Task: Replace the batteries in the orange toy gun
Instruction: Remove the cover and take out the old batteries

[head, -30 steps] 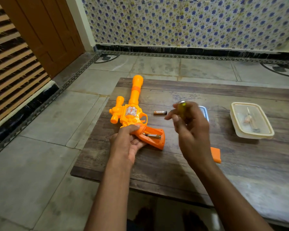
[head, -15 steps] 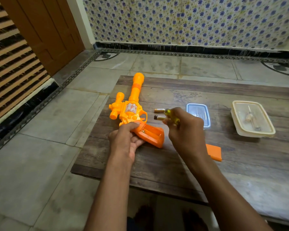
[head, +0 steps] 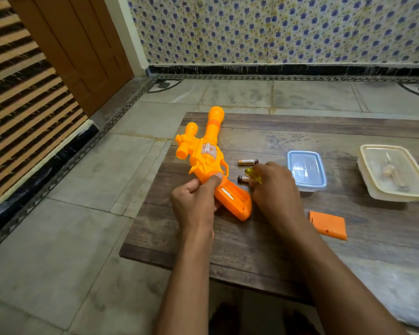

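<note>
The orange toy gun [head: 203,155] lies on the left part of the wooden table [head: 264,243], barrel pointing away. My left hand [head: 194,206] grips it where the handle meets the body, thumb on top. The handle's battery compartment [head: 235,201] is open and a thin metal strip shows inside. My right hand [head: 273,189] holds a yellow-handled screwdriver [head: 252,175], and its fingertips are at a battery [head: 242,178]; whether that battery rests on the table I cannot tell. Another battery [head: 247,162] lies just beyond. The orange compartment cover [head: 328,224] lies to the right.
A small box with a blue lid [head: 306,170] stands right of my right hand. A cream box with a clear lid [head: 394,172] holding small items stands at the far right. The table's left edge drops to a tiled floor.
The battery seen in the handle a second ago is out. My right hand came down from above the table to beside the lying battery. The left hand kept its grip.
</note>
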The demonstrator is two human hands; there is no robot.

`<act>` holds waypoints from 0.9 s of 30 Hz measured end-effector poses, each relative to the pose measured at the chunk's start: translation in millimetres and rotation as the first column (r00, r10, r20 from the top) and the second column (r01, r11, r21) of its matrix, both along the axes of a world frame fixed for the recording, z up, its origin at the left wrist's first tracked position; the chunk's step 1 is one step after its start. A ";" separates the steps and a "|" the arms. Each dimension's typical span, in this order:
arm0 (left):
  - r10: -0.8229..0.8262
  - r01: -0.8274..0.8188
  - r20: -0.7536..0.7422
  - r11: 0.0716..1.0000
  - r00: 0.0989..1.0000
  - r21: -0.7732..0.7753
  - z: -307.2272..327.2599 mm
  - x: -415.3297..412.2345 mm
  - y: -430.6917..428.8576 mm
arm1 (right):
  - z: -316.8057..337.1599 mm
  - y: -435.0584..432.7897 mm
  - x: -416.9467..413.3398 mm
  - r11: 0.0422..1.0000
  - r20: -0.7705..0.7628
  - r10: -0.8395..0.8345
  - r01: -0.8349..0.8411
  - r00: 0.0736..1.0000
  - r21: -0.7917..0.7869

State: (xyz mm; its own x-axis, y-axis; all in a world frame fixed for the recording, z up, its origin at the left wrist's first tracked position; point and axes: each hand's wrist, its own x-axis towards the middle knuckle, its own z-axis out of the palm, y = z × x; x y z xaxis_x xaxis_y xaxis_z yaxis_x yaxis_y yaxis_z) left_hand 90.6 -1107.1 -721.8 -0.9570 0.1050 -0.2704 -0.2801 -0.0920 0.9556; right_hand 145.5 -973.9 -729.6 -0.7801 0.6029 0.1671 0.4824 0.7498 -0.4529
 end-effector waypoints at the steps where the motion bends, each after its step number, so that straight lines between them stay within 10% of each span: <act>1: -0.002 0.002 -0.026 1.000 1.000 -0.027 1.1 1.5 0.5 | -0.1 0.8 0.8 1.000 -0.004 0.004 -0.005 1.000 -0.016; 17: 0.023 -0.083 0.279 0.975 0.960 0.207 10.5 -0.4 -3.2 | 29.4 -17.1 24.3 0.961 -0.650 0.083 -0.234 0.755 -0.149; 27: 0.017 -0.077 0.291 0.977 0.956 0.197 9.2 0.2 -5.0 | 26.8 -18.2 26.9 0.898 -0.655 0.004 -0.291 0.756 -0.329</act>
State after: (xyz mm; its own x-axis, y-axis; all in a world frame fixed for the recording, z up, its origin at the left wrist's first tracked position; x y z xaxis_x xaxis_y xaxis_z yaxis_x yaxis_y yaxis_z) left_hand 90.8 -1112.1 -712.6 -0.8474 0.1433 -0.5112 -0.5296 -0.2962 0.7949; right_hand 172.4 -992.1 -702.8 -0.6668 0.6116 0.4259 -0.1190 0.4768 -0.8709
